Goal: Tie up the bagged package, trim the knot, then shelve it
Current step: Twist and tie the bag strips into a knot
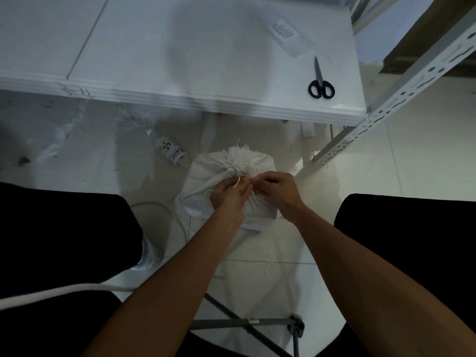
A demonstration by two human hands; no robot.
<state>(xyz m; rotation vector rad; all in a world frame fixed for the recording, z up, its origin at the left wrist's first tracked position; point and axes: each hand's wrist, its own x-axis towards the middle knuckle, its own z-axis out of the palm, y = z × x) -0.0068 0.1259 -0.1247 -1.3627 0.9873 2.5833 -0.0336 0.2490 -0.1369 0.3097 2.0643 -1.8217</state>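
Observation:
A white woven bag holding a boxy package (206, 173) stands on the floor between my knees. Its gathered mouth ends in a frayed tuft (243, 157) on top. My left hand (228, 195) and my right hand (279, 193) meet just below the tuft, each pinching thin white string (237, 181) at the bag's neck. String ends trail down between my hands. Black-handled scissors (321, 82) lie shut on the white table (180, 60), far right near its front edge.
A grey slotted metal shelf post (386, 104) slants down at the right of the table. A plastic bottle (170, 152) lies on the tiled floor left of the bag. A white cable (64, 291) crosses my left leg. Stool legs (244, 323) show below.

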